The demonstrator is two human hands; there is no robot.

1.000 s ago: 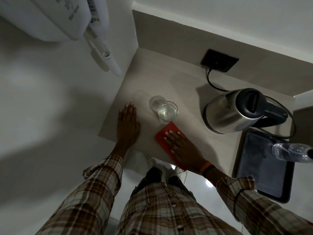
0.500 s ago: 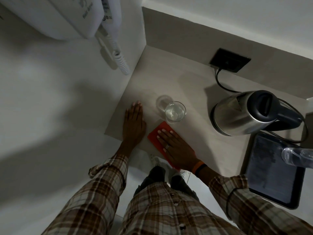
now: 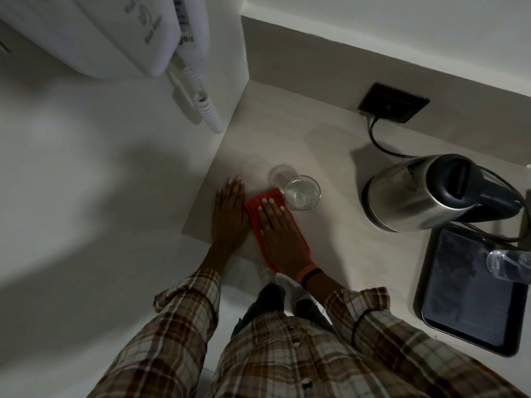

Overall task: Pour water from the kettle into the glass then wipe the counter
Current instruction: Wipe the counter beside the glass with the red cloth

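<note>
A clear glass with water in it stands on the beige counter. A steel kettle with a black lid and handle stands to its right, corded to a wall socket. My right hand lies flat, fingers together, pressing an orange cloth onto the counter just left of the glass. My left hand rests flat on the counter by its left edge, touching the cloth's left side.
A black tray sits at the right with a clear plastic bottle lying over it. A white wall-mounted unit with a coiled cord hangs at the left. The socket plate is on the back wall.
My right hand has slid the orange cloth leftward along the counter, from below the glass to beside my left hand. The left hand, glass and kettle stay where they were.
</note>
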